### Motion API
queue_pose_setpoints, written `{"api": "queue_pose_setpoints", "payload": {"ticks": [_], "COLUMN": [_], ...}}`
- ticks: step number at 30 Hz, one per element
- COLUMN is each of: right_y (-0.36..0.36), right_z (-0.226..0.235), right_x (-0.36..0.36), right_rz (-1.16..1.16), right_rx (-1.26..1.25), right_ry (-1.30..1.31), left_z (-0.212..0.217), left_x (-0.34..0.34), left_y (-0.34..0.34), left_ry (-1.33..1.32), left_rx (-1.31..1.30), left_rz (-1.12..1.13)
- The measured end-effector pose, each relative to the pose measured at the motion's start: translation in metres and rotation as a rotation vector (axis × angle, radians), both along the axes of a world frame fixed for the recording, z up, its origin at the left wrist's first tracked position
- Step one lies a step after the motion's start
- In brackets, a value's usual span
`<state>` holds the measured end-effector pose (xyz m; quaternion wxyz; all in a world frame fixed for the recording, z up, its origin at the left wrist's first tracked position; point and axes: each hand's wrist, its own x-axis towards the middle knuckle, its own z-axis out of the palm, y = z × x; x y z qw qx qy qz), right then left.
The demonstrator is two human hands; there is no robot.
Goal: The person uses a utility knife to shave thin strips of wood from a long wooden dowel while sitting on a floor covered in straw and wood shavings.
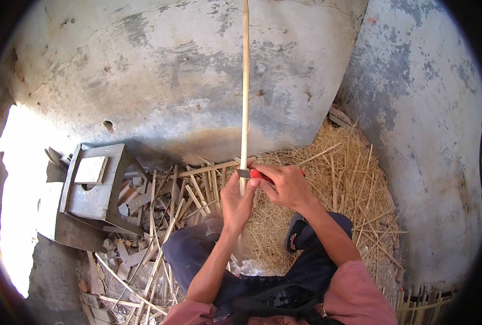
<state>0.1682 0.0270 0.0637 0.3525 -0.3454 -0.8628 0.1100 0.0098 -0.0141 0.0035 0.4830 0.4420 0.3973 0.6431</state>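
Observation:
A long thin bamboo strip (245,92) stands nearly upright, reaching to the top of the view. My left hand (236,201) grips it low down, thumb against the strip. My right hand (285,186) holds a knife with a red handle (258,174). Its short blade (243,173) lies crosswise against the strip, just above my left thumb. Below the left hand the strip runs down between my knees and is partly hidden.
A grey wooden stool (97,187) lies tipped at the left. Cut bamboo pieces (168,214) are scattered between it and my legs. A heap of pale shavings (341,184) fills the right corner. Stained concrete walls (159,70) close in behind and to the right.

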Motion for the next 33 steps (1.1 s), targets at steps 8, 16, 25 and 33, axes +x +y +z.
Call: {"api": "queue_pose_setpoints", "payload": {"ticks": [8, 16, 25, 33], "right_y": [0.01, 0.005, -0.004, -0.004], "right_z": [-0.017, -0.014, -0.014, -0.023], "right_x": [0.007, 0.019, 0.03, 0.034], "right_rz": [0.017, 0.043, -0.014, -0.043], "right_rx": [0.055, 0.034, 0.054, 0.12], "right_ry": [-0.007, 0.015, 0.008, 0.012], "left_z": [0.0, 0.0, -0.003, -0.005], "left_x": [0.002, 0.01, 0.02, 0.032], "left_y": [-0.002, -0.006, -0.005, -0.001], "left_ry": [0.032, 0.006, 0.023, -0.044], "left_rx": [-0.037, -0.012, -0.001, 0.059], "left_rz": [-0.019, -0.092, -0.114, -0.101]}}
